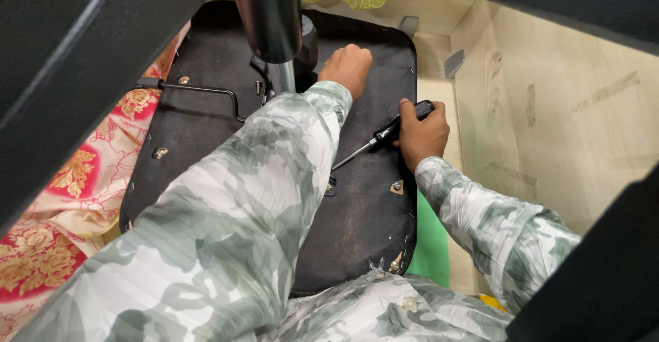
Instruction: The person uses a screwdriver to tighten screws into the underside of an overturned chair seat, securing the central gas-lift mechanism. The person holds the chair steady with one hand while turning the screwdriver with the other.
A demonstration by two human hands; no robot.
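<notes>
An upturned office chair seat [206, 129] lies with its black fabric underside facing me. Its black gas cylinder [271, 19] rises toward the camera. My left hand [348, 67] is closed beside the metal mechanism at the cylinder's base; what it grips is hidden. My right hand [422, 134] holds a black-handled screwdriver [384, 134], its shaft slanting down-left and passing behind my left sleeve. Both arms wear a grey-green patterned sleeve.
A thin metal lever rod [206, 93] runs across the seat's left part. Small bolts and brackets [397, 187] dot the underside. Red and gold patterned cloth [62, 191] lies at left. A pale wooden panel [549, 108] stands at right. Black chair legs [62, 60] frame the view.
</notes>
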